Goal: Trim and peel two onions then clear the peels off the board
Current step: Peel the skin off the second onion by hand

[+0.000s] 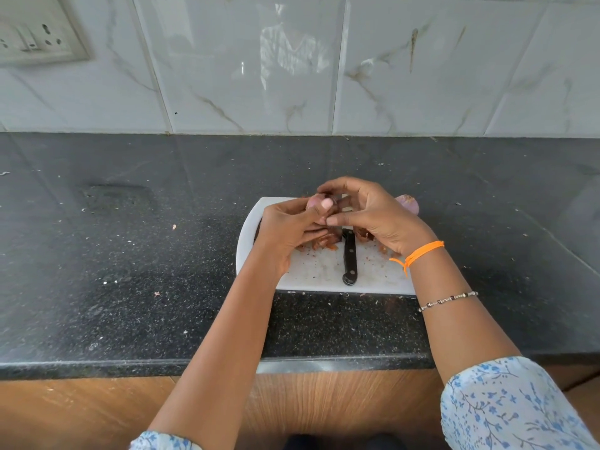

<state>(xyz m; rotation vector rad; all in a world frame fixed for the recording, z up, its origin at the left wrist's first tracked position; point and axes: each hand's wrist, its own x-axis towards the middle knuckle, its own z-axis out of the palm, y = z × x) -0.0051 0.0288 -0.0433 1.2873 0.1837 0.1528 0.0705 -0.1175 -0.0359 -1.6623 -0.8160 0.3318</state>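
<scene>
From the head camera, the person is standing at a black speckled stone counter (130, 254) and is working above a white plastic cutting board (324, 271). The left hand (285, 228) is closing around a small purple-skinned onion (314, 200) and is holding it just above the far part of the board. The right hand (370, 212) is curling over the same onion from the right, with its fingertips (331, 219) pinching at the skin; how firmly it is gripping, I cannot tell.

A second purple onion (407, 203) is lying at the far right edge of the board, apart from the hands. A black-handled kitchen knife (350, 258) is resting on the board between the wrists. Brown papery peels (324, 243) are lying around it.

I am judging the onion to be light and firm, but smooth and slippery where the skin is gone. The dry skin is thin and is tearing easily, so it is better to take hold at a trimmed end.
</scene>
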